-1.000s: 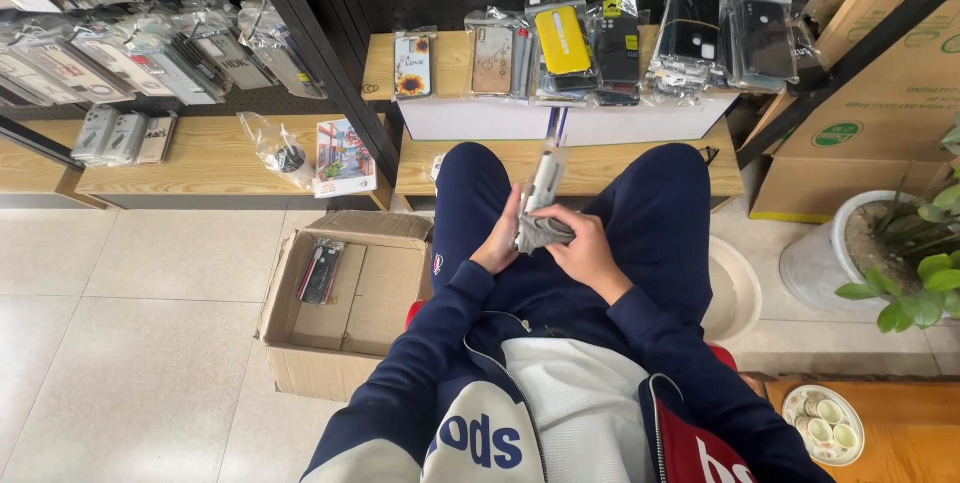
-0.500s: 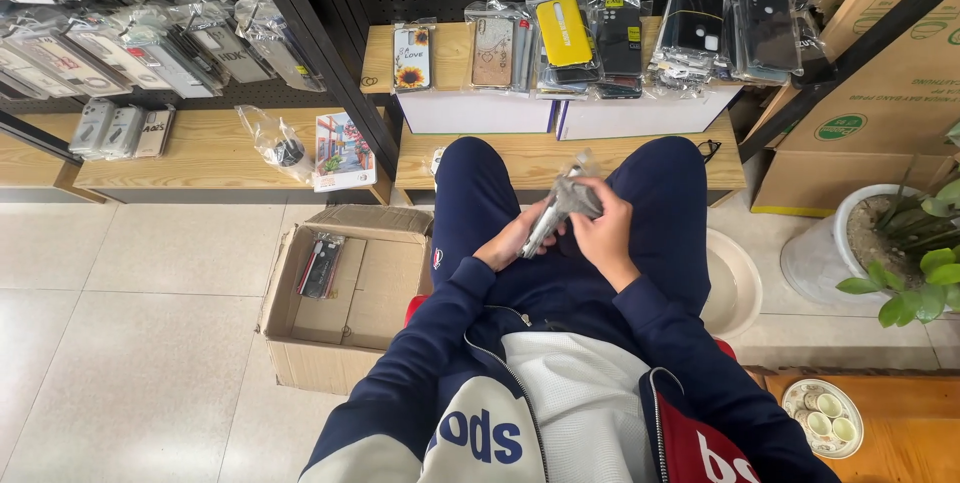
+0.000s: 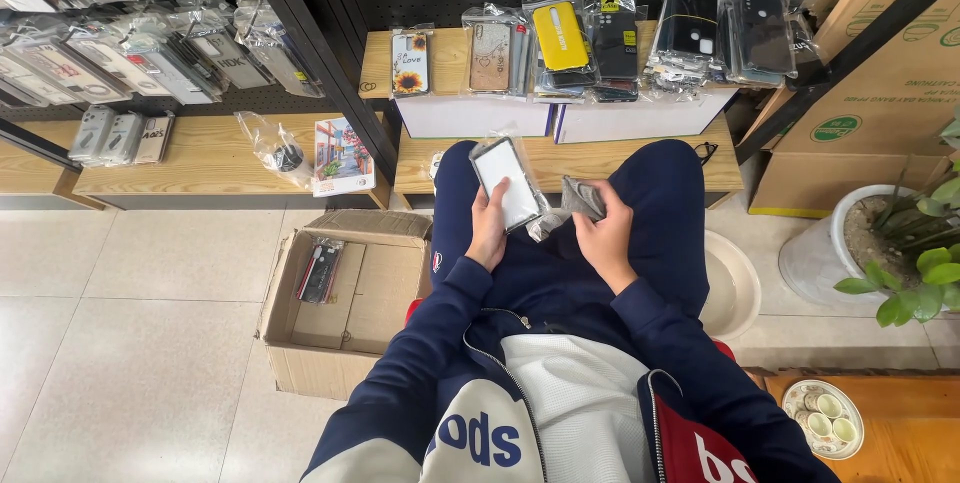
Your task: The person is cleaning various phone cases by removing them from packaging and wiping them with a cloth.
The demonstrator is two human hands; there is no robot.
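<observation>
The left hand [image 3: 489, 226] closes its fingers around the edge of a flat rectangular phone case in a clear plastic sleeve [image 3: 508, 183], white face up, held over the left knee. The right hand [image 3: 603, 231] pinches a crumpled grey piece of plastic wrapping [image 3: 582, 200] against the right thigh. The person sits with both knees spread, in dark blue trousers and jacket.

This looks like the unpacking or checking stage of one case; a sensible next move needs the loose wrapping out of the way while the left grip stays firm.

On the floor to the left, an open brown cardboard box [image 3: 345, 298] holds one dark bagged case [image 3: 320, 269]. Ahead, a low wooden shelf [image 3: 640, 158] carries two white boxes [image 3: 560, 115] topped with bagged cases: a sunflower-printed one [image 3: 410, 64], a yellow one [image 3: 561, 36], several black. Large cardboard cartons with green oval labels [image 3: 880, 118] stand right, beside a white potted plant [image 3: 900, 243].
</observation>
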